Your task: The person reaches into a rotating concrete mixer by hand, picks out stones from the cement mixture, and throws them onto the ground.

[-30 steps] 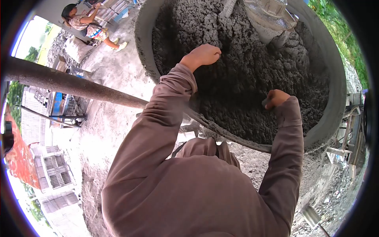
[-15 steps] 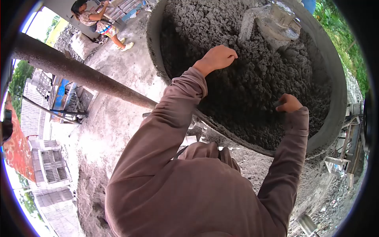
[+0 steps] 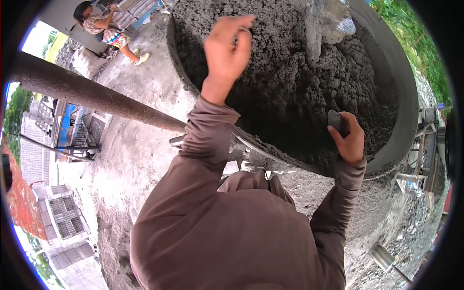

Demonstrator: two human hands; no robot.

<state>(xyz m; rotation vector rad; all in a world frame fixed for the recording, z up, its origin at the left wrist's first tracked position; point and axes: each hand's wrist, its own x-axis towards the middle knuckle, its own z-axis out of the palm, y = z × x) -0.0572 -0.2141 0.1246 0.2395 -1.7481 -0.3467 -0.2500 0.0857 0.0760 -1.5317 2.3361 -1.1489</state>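
Both arms, in brown sleeves, reach over a large round mixing drum (image 3: 403, 106) of dark, crumbly wet concrete mix (image 3: 285, 67). Over the far left part of the mix, my left hand (image 3: 227, 50) is raised, thumb apart from the bent fingers and nothing visible in it; it is slightly blurred. My right hand (image 3: 352, 140) is nearer the front right of the drum. Between its thumb and fingers is a grey lump (image 3: 334, 118), a stone or a clod of mix; I cannot tell which. A mix-coated metal mixer part (image 3: 333, 21) stands in the drum at the top.
A thick rusty pole (image 3: 101, 92) slants in from the left towards the drum. Another person (image 3: 108, 31) stands on the concrete floor (image 3: 125, 159) at the upper left. A metal cylinder with a rod (image 3: 382, 256) is at the lower right, near wooden pieces (image 3: 420, 159).
My left hand has moved forward and its fingers have spread. The right hand has turned and lowered slightly, with the grey lump now showing in it. The view has shifted a little.
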